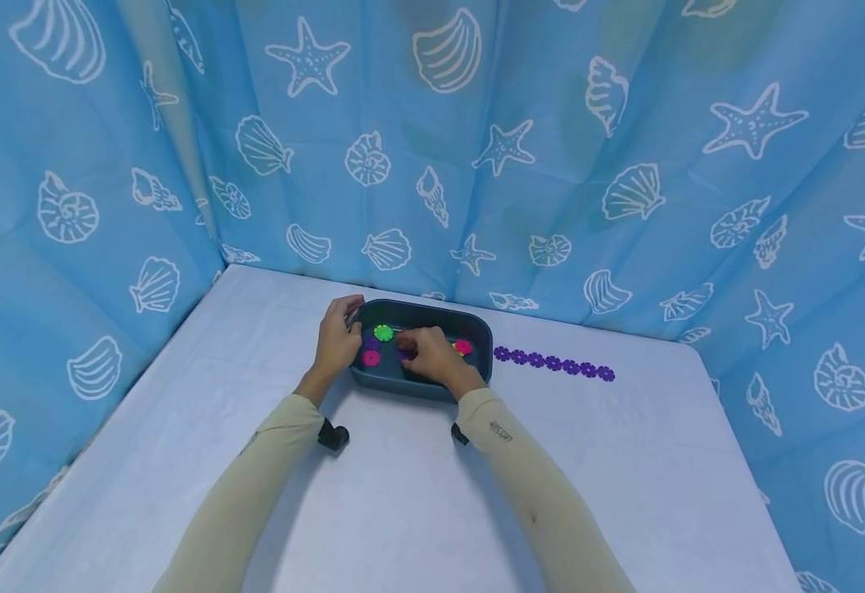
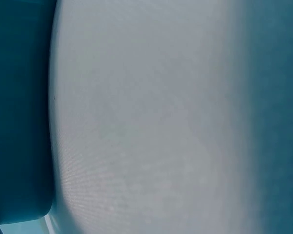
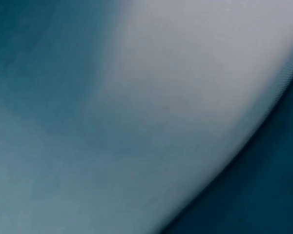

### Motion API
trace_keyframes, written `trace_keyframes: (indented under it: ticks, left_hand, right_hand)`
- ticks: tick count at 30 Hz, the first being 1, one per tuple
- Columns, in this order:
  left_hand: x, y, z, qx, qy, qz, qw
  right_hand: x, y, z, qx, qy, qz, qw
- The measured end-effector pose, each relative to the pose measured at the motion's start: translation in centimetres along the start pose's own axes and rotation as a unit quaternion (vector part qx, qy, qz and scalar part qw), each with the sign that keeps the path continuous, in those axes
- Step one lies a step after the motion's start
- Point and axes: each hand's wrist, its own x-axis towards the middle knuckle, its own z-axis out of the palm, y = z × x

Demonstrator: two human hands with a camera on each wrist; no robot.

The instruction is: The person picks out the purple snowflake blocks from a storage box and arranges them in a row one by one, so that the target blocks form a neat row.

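Observation:
A dark blue-grey tray (image 1: 403, 385) stands on the white table, with several bright flower-shaped plastic discs inside. My left hand (image 1: 338, 339) grips its left end, thumb at the rim. Over the middle of the tray, my right hand (image 1: 432, 356) reaches in with curled fingers and pinches a purple disc (image 1: 404, 356), partly hidden by the fingers. Left of that hand lie a green disc (image 1: 383, 333), a pink disc (image 1: 371, 358) and a purple one. Beneath the right hand's far side, another pink disc (image 1: 463, 347) shows beside a bit of yellow.
A row of several joined purple discs (image 1: 554, 363) lies on the table (image 1: 403, 494), right of the tray. A blue shell-print curtain (image 1: 432, 165) hangs behind and along both sides. The wrist views show mostly blurred pale surface and dark teal edges.

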Motion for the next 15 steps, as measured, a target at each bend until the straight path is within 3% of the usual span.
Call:
trace_keyframes:
  ticks: [3, 10, 15]
  left_hand:
    - [-0.10, 0.00, -0.01, 0.000, 0.004, 0.003, 1.0000]
    - [-0.13, 0.25, -0.08, 0.000, 0.002, -0.003, 1.0000]
    - [-0.16, 0.30, -0.09, 0.001, 0.001, -0.010, 0.9999]
  right_hand:
    - [0.01, -0.08, 0.03, -0.010, -0.007, 0.005, 1.000]
    - [0.34, -0.42, -0.09, -0.091, -0.020, -0.017, 0.996]
    - [0.29, -0.26, 0.06, -0.073, -0.004, -0.019, 0.997]
